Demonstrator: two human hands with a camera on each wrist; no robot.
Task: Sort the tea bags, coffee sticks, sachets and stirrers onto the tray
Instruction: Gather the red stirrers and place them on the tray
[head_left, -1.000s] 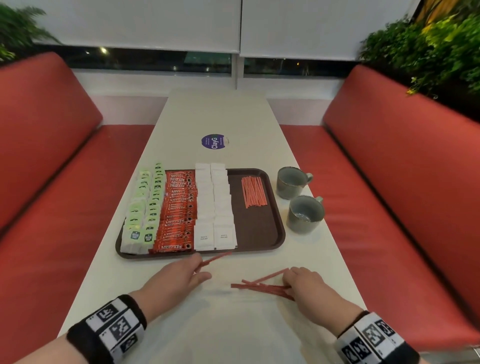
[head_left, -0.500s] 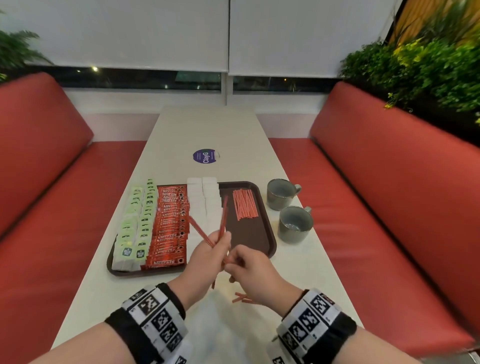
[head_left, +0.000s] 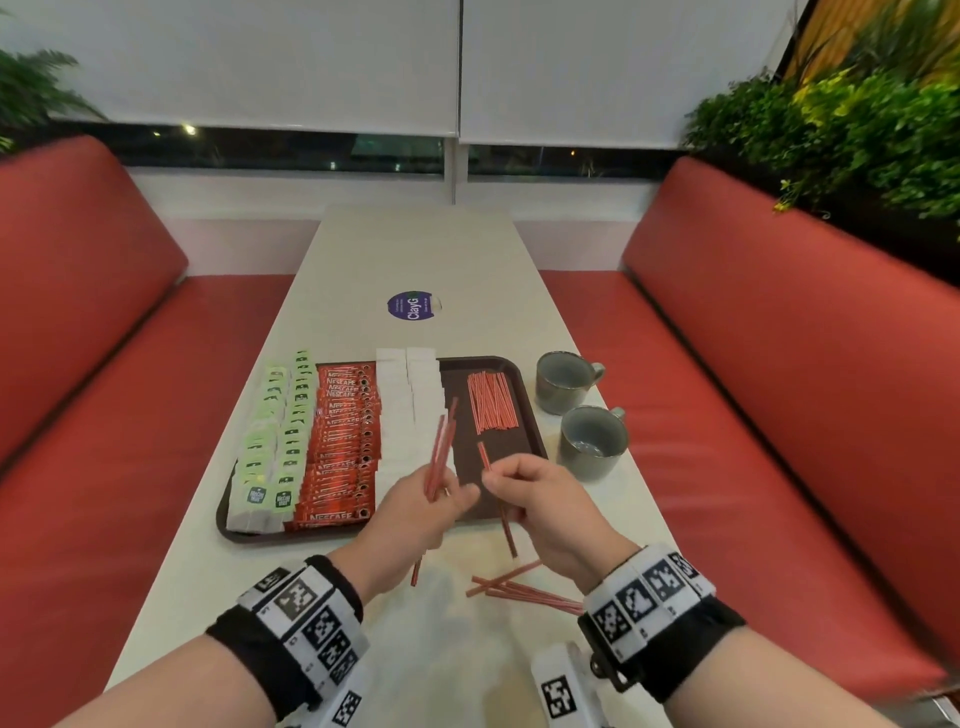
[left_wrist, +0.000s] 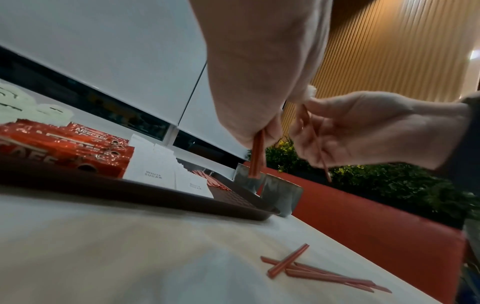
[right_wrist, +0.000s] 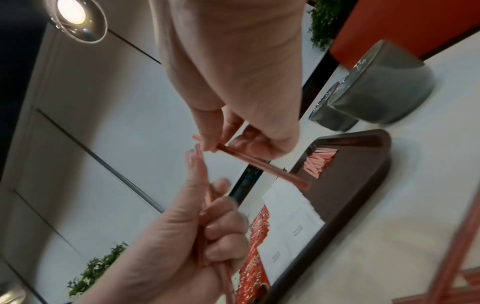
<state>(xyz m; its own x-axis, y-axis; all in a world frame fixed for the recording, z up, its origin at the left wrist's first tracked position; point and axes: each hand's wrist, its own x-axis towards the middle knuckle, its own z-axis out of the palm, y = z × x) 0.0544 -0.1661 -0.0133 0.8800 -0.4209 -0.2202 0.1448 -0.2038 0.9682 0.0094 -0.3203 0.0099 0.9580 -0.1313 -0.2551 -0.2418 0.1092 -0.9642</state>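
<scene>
Bare table is seen beyond the tray, whose far-right corner lies near two grey mugs. On the tray are held green tea bags, red coffee sticks, white sugar sachets and a stirrer pile. A few stirrers are clamped upright in the left hand; one stirrer is pinched by the right hand. Several loose stirrers lie by the near edge.
</scene>
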